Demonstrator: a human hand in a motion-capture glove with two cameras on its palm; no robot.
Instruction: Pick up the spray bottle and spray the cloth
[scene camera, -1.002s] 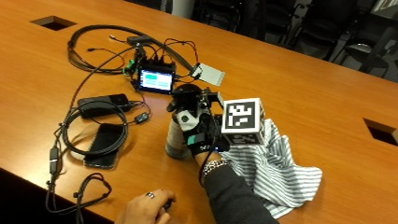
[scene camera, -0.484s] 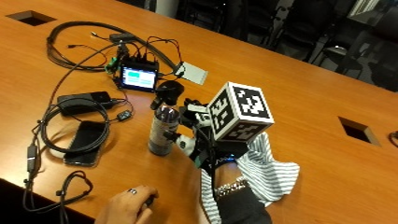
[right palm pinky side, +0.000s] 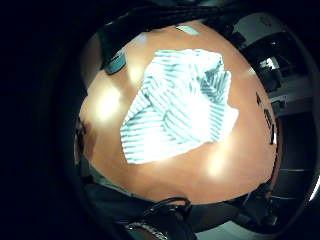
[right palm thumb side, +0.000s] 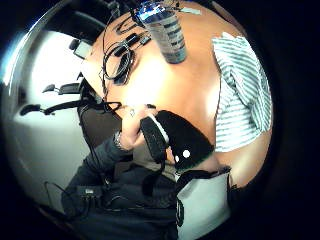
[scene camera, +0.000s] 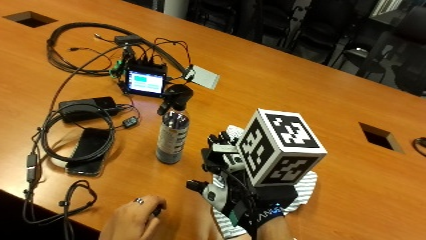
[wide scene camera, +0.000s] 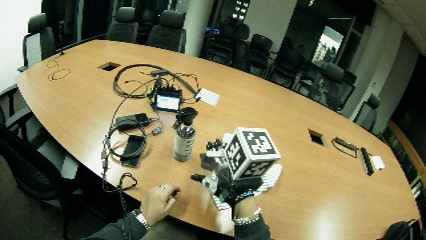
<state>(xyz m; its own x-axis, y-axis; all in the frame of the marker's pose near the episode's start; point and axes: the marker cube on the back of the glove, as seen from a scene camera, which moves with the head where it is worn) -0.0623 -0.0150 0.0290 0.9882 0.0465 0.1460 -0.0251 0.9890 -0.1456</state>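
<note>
1. Our gloved right hand (scene camera: 229, 172) hovers above the striped cloth (right palm pinky side: 177, 107); its fingers (scene camera: 214, 145) are spread and relaxed and hold nothing.
2. The spray bottle (scene camera: 172, 131) stands upright on the table (scene camera: 319, 105), just beyond the fingertips and apart from them.
3. We judge the pickup is not yet done; next the fingers must reach forward and close round the bottle's body.
4. The hand hides most of the cloth in the outside view; the bottle's nozzle direction is hard to tell.
</note>
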